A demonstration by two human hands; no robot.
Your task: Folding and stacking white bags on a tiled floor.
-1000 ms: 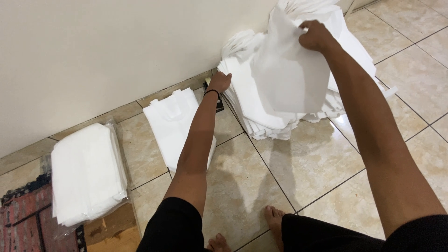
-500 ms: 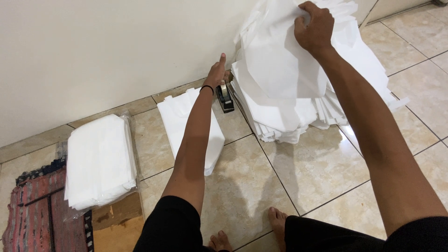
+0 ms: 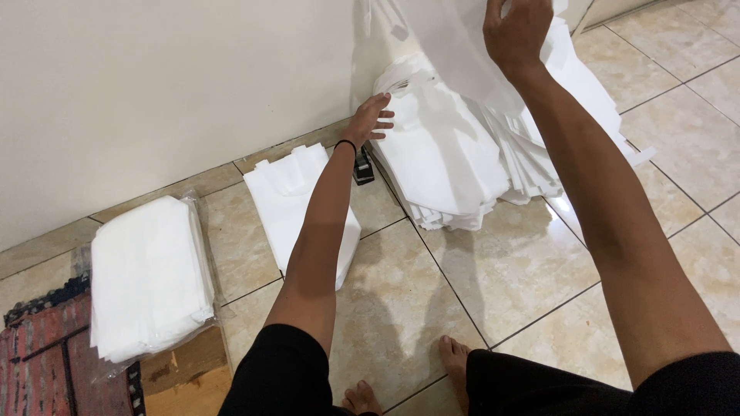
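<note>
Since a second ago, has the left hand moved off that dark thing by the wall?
Yes. The left hand has shifted right along the wall, from over the small dark object onto the edge of the big white pile.

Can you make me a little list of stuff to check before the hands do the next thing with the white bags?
1. Right hand grips the lifted white bag: ok, fingers closed on it.
2. Left hand steadies the big pile of bags: ok, fingers spread at its edge.
3. Lifted bag is free of the pile: cannot tell, its lower part overlaps the pile.
4. Small folded stack lies flat on the floor: ok.
5. Dark object by the wall stays out of the way: ok, beside the left wrist, not under bags.
6. Wrapped bundle is apart from the work: ok.
</note>
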